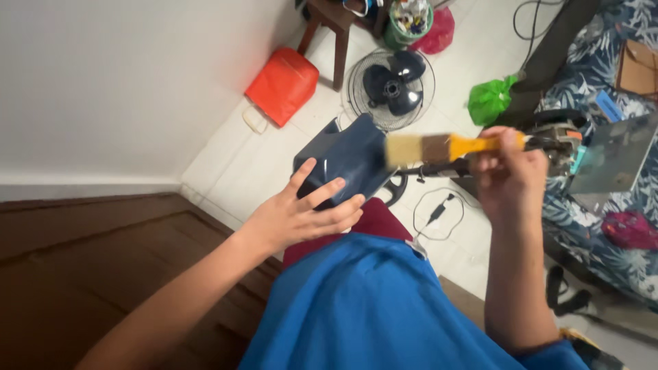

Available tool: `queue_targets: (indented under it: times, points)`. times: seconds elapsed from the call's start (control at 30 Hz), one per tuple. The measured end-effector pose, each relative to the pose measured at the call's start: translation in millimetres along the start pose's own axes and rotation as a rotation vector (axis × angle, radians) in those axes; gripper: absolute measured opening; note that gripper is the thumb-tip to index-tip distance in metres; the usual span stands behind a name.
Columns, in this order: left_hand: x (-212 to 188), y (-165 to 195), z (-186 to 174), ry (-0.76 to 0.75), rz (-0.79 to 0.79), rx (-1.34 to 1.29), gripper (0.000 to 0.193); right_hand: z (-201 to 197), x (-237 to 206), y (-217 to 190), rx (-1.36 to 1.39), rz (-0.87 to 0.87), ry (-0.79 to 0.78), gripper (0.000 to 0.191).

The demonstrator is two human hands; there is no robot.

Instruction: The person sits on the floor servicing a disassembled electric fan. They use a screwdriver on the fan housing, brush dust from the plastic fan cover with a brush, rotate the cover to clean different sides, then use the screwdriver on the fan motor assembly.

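My left hand (301, 211) rests with fingers spread on a dark blue plastic fan part (349, 161) that sits on my lap. My right hand (510, 171) grips the yellow handle of a flat paintbrush (439, 147). The brush's pale bristles point left and hover just over the right edge of the blue part. The brush is blurred. My blue shirt (370, 308) and dark red shorts (373, 219) fill the lower middle.
A fan head with dark blades and wire guard (391, 85) lies on the white tiled floor. Nearby are an orange bag (282, 83), a green bag (490, 99), a wooden stool leg (339, 48), a cable (435, 212) and a floral-covered seat (603, 205). Brown wood (82, 267) is at left.
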State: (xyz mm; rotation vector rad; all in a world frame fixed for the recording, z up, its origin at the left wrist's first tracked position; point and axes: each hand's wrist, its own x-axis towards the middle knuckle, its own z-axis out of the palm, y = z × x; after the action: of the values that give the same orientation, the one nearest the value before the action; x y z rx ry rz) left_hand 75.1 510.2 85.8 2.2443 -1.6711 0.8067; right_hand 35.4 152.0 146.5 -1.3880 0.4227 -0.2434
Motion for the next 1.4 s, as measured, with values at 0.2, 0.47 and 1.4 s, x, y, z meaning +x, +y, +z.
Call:
queue_targets:
  times: [0.2, 0.47, 1.4]
  points:
    - [0, -1, 8, 0.01, -0.154, -0.093, 0.063, -23, -12, 8, -0.261, -0.121, 0.156, 0.024]
    - [-48, 17, 58, 1.009, -0.721, -2.399, 0.11, -43, -79, 10, 0.653, -0.165, -0.116, 0.042]
    - [-23, -4, -13, 0.937, -0.87, -2.054, 0.14, -63, -74, -2, 0.106, -0.295, -0.106, 0.037]
